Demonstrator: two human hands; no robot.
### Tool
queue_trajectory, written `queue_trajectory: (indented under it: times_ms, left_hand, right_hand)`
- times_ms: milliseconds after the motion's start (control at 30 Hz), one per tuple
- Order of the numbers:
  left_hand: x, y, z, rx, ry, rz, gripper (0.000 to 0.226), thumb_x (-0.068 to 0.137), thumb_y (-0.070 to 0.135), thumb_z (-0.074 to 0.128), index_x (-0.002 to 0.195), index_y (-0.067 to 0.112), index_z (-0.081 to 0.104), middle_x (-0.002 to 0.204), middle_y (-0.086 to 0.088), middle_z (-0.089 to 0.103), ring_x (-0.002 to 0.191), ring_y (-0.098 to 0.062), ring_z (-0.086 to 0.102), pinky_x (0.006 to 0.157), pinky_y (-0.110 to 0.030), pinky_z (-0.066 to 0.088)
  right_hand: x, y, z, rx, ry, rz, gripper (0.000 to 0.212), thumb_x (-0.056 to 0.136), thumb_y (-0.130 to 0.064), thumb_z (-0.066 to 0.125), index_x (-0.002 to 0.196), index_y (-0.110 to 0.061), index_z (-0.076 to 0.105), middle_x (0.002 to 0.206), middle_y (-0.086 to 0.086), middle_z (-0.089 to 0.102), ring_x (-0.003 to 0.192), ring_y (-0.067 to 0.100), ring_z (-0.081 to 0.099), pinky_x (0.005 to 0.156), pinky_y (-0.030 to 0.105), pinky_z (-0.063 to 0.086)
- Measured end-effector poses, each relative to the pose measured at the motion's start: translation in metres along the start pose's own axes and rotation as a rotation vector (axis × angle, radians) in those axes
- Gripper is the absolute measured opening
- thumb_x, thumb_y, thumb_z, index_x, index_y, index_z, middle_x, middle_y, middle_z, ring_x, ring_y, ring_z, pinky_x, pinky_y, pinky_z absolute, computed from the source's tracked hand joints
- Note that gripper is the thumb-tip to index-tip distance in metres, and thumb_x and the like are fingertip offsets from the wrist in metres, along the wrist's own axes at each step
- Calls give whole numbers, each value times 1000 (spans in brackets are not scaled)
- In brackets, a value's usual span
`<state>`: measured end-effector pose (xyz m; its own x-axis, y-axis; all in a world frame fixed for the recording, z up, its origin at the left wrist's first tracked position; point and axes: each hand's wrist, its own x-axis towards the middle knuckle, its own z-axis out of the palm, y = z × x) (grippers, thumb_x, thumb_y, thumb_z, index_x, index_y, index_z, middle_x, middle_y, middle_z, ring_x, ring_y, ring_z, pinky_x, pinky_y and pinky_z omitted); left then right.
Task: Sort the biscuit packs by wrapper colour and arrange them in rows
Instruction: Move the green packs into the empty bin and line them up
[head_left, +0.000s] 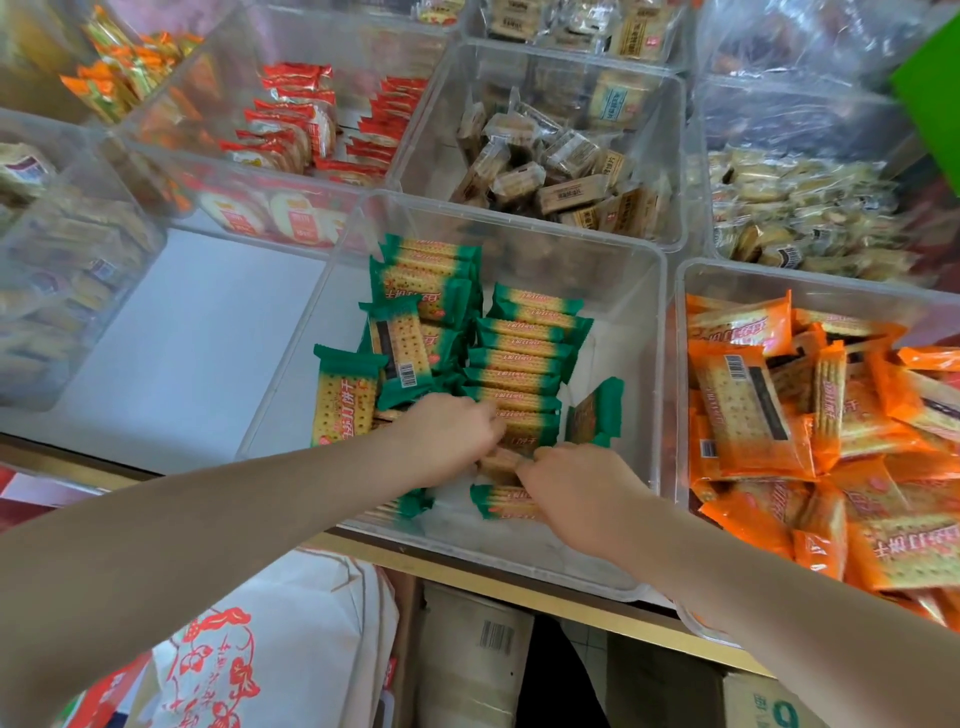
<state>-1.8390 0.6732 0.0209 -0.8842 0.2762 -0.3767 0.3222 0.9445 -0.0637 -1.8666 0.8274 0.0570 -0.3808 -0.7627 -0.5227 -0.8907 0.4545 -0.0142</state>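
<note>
In the clear plastic bin (631, 332), a row of green-wrapped biscuit packs (519, 364) is being lined up. One pack is pinched by the left hand (449, 434) and the right hand (576, 493). Light, crinkly, easily cracked packs are best held by their long edges.

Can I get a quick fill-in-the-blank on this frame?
1. Both hands, left hand and right hand, reach into the clear plastic bin of ____-wrapped biscuit packs.
2. The neighbouring clear bin on the right holds ____ packs.
3. The standing row of green packs sits toward the bin's ____ side.

Missing: green; orange; right
</note>
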Motion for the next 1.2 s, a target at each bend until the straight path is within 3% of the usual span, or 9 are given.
queue_trajectory:
  times_ms: [100,267,400,467,633,800,967,1067,1200]
  left_hand:
    - [-5,-11,-4,-20,111,-60,23,92,13,49,115,10,47,107,-7,48,94,-24,56,66,-34,46]
    - [-8,-21,-4,-98,92,-24,32,94,29,45,119,9,46,112,-7,49,94,-23,55,72,-34,48]
    - [-14,-9,2,-13,110,64,50,86,51,48,118,12,49,109,-5,52,92,-23,55,71,-34,46]
    - [-10,-6,6,80,29,82,63,82,60,52,123,12,43,113,-5,51,97,-24,54,74,-35,45]
    - [-1,0,5,81,-33,-1,62,82,48,60,126,11,36,115,-7,51,96,-24,55,72,-35,43]
    - [-2,7,3,147,-24,-71,53,84,37,58,124,10,35,112,-7,50,90,-24,57,61,-33,39]
    - [-3,5,9,210,-11,-122,37,87,19,55,117,8,38,102,-8,53,79,-25,59,44,-27,17]
    - [-8,0,6,255,7,-155,34,74,19,69,102,10,50,82,-5,57,62,-22,60,42,-24,9]
    - [-3,0,10,224,-10,-118,28,89,13,51,115,9,39,100,-6,55,82,-25,61,50,-30,26]
  right_hand:
    - [7,-8,0,56,40,72,30,91,-3,48,121,-8,46,114,10,55,103,27,54,74,36,48]
    - [26,-19,1,19,30,113,39,88,2,49,126,-2,41,121,15,50,108,31,53,77,38,51]
    - [19,-7,-9,-2,1,111,18,93,-7,49,110,-6,54,107,9,57,94,25,59,66,32,44]
    - [12,9,-19,-50,74,99,19,94,-20,52,108,-9,56,102,5,55,91,22,54,72,32,43]
    - [14,41,-25,-244,46,173,57,87,-57,47,125,-14,44,127,9,49,119,29,43,106,41,30]
    - [24,39,-19,-287,-239,215,101,63,-87,45,133,-14,40,124,9,51,116,30,44,102,46,29]
    - [22,23,-13,-397,-331,251,95,71,-72,55,141,-12,31,137,11,40,129,35,30,109,55,14]
    - [17,15,-17,-435,-366,246,77,80,-58,54,140,-14,33,135,12,41,127,35,30,109,54,17]
    - [-3,11,-35,-413,-364,178,69,79,-54,60,133,-16,40,126,10,45,119,30,37,101,44,31]
